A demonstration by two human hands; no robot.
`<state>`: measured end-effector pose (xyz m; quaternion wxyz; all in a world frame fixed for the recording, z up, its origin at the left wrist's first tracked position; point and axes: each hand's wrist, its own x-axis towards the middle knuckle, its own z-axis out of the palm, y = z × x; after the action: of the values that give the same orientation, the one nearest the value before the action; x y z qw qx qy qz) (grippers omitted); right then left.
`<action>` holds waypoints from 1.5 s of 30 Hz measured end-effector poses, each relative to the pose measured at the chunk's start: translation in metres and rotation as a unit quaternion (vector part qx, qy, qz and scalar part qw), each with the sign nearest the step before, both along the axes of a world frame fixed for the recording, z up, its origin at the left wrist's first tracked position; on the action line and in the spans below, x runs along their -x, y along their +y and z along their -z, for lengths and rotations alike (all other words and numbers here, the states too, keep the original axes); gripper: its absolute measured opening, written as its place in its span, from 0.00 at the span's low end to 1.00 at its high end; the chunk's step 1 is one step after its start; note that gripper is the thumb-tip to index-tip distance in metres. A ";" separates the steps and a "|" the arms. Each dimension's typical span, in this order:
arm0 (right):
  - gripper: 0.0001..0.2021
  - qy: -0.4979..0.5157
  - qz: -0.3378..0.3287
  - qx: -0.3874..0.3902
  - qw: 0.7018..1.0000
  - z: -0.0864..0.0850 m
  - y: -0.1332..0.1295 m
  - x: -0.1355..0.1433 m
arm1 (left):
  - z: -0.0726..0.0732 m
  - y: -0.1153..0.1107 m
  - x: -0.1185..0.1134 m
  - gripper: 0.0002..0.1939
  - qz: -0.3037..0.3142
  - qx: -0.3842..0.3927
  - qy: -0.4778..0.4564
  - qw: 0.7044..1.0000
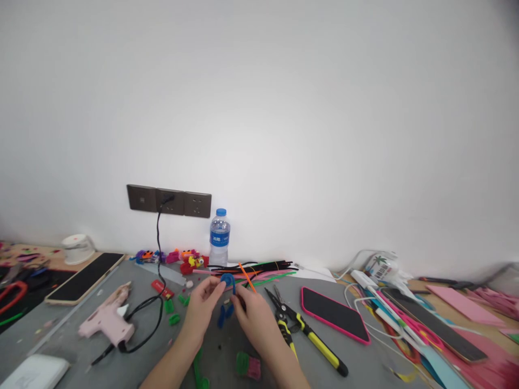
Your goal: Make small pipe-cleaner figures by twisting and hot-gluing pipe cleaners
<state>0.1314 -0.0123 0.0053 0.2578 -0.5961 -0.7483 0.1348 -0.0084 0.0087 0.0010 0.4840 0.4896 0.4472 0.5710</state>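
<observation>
Between both hands is a blue pipe cleaner [227, 279] bent into a loop. My left hand [204, 298] pinches the loop's left side with thumb and forefinger. Its other side is pinched by my right hand [248, 309]. Blue pipe cleaner pieces [221, 316] show just below, on the grey mat [219, 362]. Small green coiled pieces [173, 319] lie left of my left hand, and a green and dark pink fuzzy piece [248, 366] lies below my right wrist. Yellow-handled pliers [312, 335] rest right of my right hand.
A pink glue gun [108, 319] with a black cord lies at left. Behind the hands stand a water bottle [219, 237] and a bundle of black pipe cleaners [271, 266]. A pink-cased phone [334, 314] lies at right, another phone [86, 276] at left. Cables and paper crowd the far right.
</observation>
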 end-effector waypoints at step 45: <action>0.03 0.192 -0.029 -0.071 0.978 -0.014 0.005 -0.025 | -0.017 0.007 0.019 0.17 0.101 0.048 0.081 0.990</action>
<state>0.1569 -0.0076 0.0192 0.4344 -0.5175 -0.7093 0.2009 -0.0274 0.0152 0.0179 0.5244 0.5531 0.4603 0.4553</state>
